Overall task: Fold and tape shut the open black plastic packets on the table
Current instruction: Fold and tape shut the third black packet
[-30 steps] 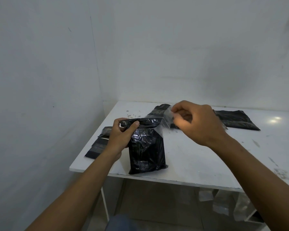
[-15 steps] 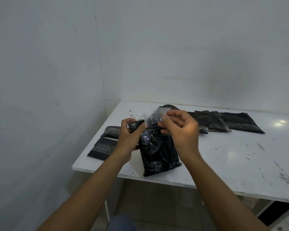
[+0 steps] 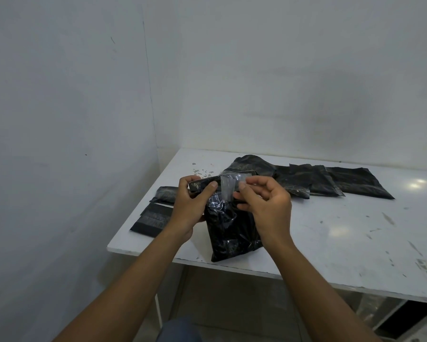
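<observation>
Since the earlier frame, right hand [image 3: 266, 206] has brought the clear tape strip [image 3: 228, 187] down over the folded top of the black packet [image 3: 229, 230], centre frame; thumb and forefinger pinch the strip; left hand [image 3: 190, 206] grips the fold's left end. Packet bottom sits at the near edge of the scuffed white table [image 3: 330, 230]; more packets [image 3: 330, 181] lie behind; flat ones [image 3: 155, 218] at left; bare white walls meet upper left.

A shiny black packet [image 3: 232, 230] rests near the front edge of the table [image 3: 330, 243], its top folded over. A clear tape piece [image 3: 228, 187] sits on the fold. More black packets [image 3: 330, 180] lie flat behind.
</observation>
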